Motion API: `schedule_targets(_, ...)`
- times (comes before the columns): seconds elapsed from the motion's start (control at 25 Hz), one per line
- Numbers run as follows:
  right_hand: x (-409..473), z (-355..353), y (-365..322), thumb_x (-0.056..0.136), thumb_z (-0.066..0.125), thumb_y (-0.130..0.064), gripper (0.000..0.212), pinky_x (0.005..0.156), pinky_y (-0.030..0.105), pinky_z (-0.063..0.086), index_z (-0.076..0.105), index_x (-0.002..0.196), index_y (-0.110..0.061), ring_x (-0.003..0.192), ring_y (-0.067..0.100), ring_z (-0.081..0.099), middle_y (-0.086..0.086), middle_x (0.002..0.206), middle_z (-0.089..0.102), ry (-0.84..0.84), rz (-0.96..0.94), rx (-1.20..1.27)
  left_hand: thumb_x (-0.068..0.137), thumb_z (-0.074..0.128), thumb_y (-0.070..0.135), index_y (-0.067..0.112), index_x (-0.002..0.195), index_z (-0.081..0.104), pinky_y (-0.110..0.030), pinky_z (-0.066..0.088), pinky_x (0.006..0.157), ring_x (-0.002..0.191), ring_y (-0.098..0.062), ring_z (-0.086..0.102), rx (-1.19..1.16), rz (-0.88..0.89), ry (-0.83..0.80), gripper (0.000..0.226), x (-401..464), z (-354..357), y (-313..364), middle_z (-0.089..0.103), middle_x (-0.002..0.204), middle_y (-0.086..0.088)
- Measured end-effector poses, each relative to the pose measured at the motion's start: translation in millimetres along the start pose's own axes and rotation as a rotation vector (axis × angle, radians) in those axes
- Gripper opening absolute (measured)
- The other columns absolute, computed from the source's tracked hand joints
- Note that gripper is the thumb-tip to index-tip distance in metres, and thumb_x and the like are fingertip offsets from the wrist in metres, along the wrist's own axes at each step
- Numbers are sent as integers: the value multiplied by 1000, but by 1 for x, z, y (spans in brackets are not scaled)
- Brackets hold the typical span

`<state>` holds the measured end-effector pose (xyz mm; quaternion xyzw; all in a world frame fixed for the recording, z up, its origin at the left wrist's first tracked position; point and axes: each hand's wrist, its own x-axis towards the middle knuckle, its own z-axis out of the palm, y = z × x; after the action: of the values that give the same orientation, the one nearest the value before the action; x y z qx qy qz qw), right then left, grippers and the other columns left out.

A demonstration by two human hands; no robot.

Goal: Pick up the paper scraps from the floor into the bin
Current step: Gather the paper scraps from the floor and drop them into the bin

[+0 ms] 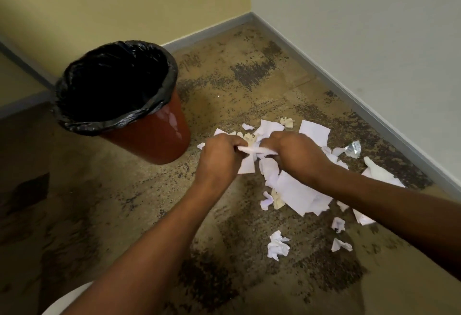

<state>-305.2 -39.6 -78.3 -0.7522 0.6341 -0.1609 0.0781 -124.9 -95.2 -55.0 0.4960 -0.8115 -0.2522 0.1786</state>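
Several white paper scraps lie scattered on the speckled floor toward the right wall. My left hand and my right hand meet over the pile's left part, both with fingers curled round a bunch of white scraps held between them. A red bin with a black liner stands upright to the left of the hands, its mouth open and dark inside. A crumpled ball of paper sits nearer to me, apart from the pile.
Two walls meet in a corner beyond the pile, with a grey skirting board along them. A shiny clear wrapper lies among the scraps on the right. A pale rounded object shows at the bottom left edge.
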Motion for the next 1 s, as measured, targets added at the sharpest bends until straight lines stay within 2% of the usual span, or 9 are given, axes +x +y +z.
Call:
schedule_targets(0.12,42,-29,-30,82,61,-6,21,59,35,48,71,96,-17,72,27,58,7,80,63,128,-61,11,86,67,11,23,82,77,-31,47,60,63,-13,60,40,76,164,16,11,-51,-7,67,68,5)
schedule_targets(0.28,104,-53,-83,89,55,-16,16,56,38,46,69,94,-20,70,26,54,7,79,60,256,-174,-15,86,66,12,17,77,72,-39,45,62,63,-15,57,70,112,425,12,15,-115,-25,63,67,-4)
schedule_targets(0.4,143,-58,-120,89,53,-18,14,50,34,40,67,93,-17,72,28,53,8,78,58,343,-281,-114,85,66,0,11,87,77,-25,48,66,74,-10,59,39,65,593,16,14,-150,-44,71,80,-5)
schedule_targets(0.48,169,-57,-140,89,55,-22,13,51,30,30,66,92,-17,76,27,50,6,75,58,399,-322,-206,87,68,4,16,108,76,-25,52,82,93,-10,64,35,-22,647,25,16,-166,-62,72,102,-2)
schedule_targets(0.64,224,-42,-168,85,65,-26,11,54,33,26,66,84,-16,78,28,49,3,68,55,447,-333,-318,88,71,8,16,136,61,-35,53,99,108,-18,65,-56,-198,605,49,22,-180,-94,65,127,-3)
schedule_targets(0.76,246,-23,-186,88,59,-13,8,55,33,28,63,94,-10,88,32,51,9,82,57,361,-281,-275,87,70,7,16,150,43,-39,52,100,114,-19,64,-127,-318,478,69,22,-181,-113,58,138,-4)
schedule_targets(0.88,250,-13,-193,88,56,0,28,59,37,35,57,114,-11,95,33,51,12,100,55,263,-222,-198,85,70,8,23,157,25,-44,48,106,131,-23,54,-176,-434,333,85,20,-180,-131,47,151,-4)
schedule_targets(1.0,244,-15,-188,84,61,-1,38,68,44,49,54,119,-14,95,32,53,11,103,56,218,-213,-134,88,67,7,28,158,20,-42,50,104,125,-17,57,-237,-486,309,86,17,-184,-136,51,144,6)
